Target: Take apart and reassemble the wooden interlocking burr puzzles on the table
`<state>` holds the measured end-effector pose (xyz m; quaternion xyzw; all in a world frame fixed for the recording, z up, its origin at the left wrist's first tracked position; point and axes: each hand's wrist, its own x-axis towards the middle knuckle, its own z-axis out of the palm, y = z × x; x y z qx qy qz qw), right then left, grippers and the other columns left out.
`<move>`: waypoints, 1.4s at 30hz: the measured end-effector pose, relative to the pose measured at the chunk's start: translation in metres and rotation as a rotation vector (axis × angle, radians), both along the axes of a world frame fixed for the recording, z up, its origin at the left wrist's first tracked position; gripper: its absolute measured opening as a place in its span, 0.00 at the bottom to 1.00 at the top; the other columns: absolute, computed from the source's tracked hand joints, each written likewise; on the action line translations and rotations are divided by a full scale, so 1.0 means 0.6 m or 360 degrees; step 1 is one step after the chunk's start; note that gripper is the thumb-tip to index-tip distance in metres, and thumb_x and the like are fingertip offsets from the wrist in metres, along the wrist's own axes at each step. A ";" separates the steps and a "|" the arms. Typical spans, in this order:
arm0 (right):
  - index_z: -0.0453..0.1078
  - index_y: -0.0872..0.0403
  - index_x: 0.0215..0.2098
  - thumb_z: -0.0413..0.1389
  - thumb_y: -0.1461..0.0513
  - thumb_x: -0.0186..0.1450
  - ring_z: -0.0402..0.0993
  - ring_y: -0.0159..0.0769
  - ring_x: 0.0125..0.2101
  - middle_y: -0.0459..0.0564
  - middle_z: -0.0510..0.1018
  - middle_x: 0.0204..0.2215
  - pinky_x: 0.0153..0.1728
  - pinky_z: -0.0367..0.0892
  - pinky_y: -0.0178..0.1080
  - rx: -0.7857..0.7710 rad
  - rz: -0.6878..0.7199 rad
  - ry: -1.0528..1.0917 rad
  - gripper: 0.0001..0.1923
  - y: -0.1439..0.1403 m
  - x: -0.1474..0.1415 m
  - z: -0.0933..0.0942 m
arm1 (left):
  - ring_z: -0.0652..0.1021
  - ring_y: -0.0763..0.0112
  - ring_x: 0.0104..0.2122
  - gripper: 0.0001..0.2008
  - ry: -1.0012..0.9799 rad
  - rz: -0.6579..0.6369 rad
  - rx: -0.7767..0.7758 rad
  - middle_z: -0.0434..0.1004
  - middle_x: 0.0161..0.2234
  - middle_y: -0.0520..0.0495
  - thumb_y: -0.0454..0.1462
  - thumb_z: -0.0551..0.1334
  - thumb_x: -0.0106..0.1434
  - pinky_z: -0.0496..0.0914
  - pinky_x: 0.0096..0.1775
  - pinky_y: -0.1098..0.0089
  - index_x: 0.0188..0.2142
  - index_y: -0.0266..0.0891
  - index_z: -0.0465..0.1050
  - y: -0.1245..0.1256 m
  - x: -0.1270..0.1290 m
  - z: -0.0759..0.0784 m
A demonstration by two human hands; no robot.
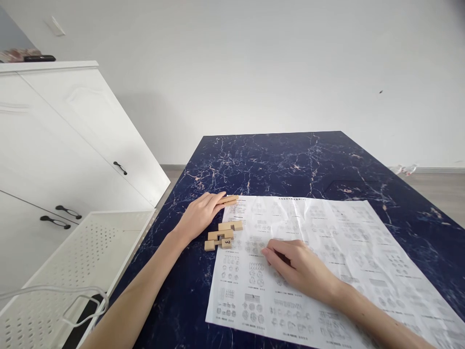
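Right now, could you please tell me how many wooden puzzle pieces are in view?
3: one piece under the left hand's fingertips, one just below it, one marked 3; others may be hidden.

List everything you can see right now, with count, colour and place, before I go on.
table: one, dark blue marbled, centre.
instruction sheet: one, white with printed diagrams, on the table's near half.
wooden pieces: a few, tan, at the sheet's left edge; one is marked 3.
wooden stick: one, tan, at the sheet's top left corner.
cabinet: one, white with black handles, left.
perforated rack: one, white, lower left.
cable: one, white, over the rack.
left hand: flat on the table, fingertips on the wooden stick.
right hand: resting on the sheet, fingers curled.
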<state>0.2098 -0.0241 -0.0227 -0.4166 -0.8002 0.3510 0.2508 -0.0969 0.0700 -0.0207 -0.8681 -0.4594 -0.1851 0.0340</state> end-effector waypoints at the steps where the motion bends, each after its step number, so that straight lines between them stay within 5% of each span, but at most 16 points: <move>1: 0.50 0.50 0.26 0.46 0.56 0.80 0.52 0.30 0.19 0.40 0.58 0.19 0.22 0.50 0.38 -0.0006 -0.0001 0.0004 0.23 0.000 0.000 0.000 | 0.81 0.53 0.53 0.22 -0.0005 0.0035 -0.0001 0.81 0.55 0.37 0.45 0.48 0.82 0.79 0.53 0.53 0.68 0.40 0.65 0.001 -0.002 -0.002; 19: 0.50 0.50 0.26 0.46 0.57 0.80 0.52 0.30 0.20 0.40 0.58 0.19 0.23 0.51 0.38 -0.0052 0.0012 -0.0018 0.23 0.000 0.001 -0.001 | 0.81 0.57 0.47 0.22 -0.0024 0.0181 -0.0177 0.79 0.49 0.43 0.50 0.47 0.81 0.77 0.45 0.62 0.57 0.41 0.72 0.005 -0.003 -0.004; 27: 0.49 0.49 0.25 0.45 0.55 0.80 0.51 0.30 0.19 0.40 0.57 0.19 0.21 0.49 0.38 -0.0065 0.0026 0.0004 0.24 0.000 -0.001 0.006 | 0.82 0.55 0.46 0.17 -0.0391 0.0386 -0.0253 0.78 0.50 0.41 0.46 0.51 0.80 0.75 0.46 0.60 0.55 0.40 0.71 0.002 -0.005 -0.004; 33: 0.49 0.49 0.26 0.45 0.53 0.80 0.52 0.31 0.20 0.41 0.58 0.19 0.23 0.49 0.39 -0.0111 0.0013 0.0004 0.24 0.000 0.001 0.002 | 0.80 0.60 0.43 0.17 -0.0840 0.0473 -0.0233 0.79 0.43 0.43 0.47 0.50 0.80 0.72 0.46 0.64 0.50 0.39 0.70 -0.015 0.014 0.029; 39: 0.50 0.49 0.26 0.45 0.53 0.80 0.51 0.32 0.20 0.41 0.57 0.20 0.23 0.49 0.40 -0.0144 0.0026 0.0034 0.24 0.001 0.000 0.003 | 0.70 0.70 0.26 0.26 -0.1127 0.0291 -0.0545 0.71 0.29 0.51 0.56 0.47 0.79 0.66 0.30 0.69 0.40 0.40 0.70 -0.057 0.057 0.066; 42: 0.50 0.49 0.26 0.45 0.53 0.80 0.52 0.31 0.20 0.41 0.57 0.20 0.23 0.50 0.39 -0.0124 0.0016 0.0034 0.24 0.002 0.000 0.002 | 0.69 0.71 0.24 0.26 -0.1536 -0.0222 -0.1250 0.68 0.26 0.52 0.59 0.53 0.76 0.69 0.32 0.66 0.41 0.39 0.72 -0.076 0.076 0.073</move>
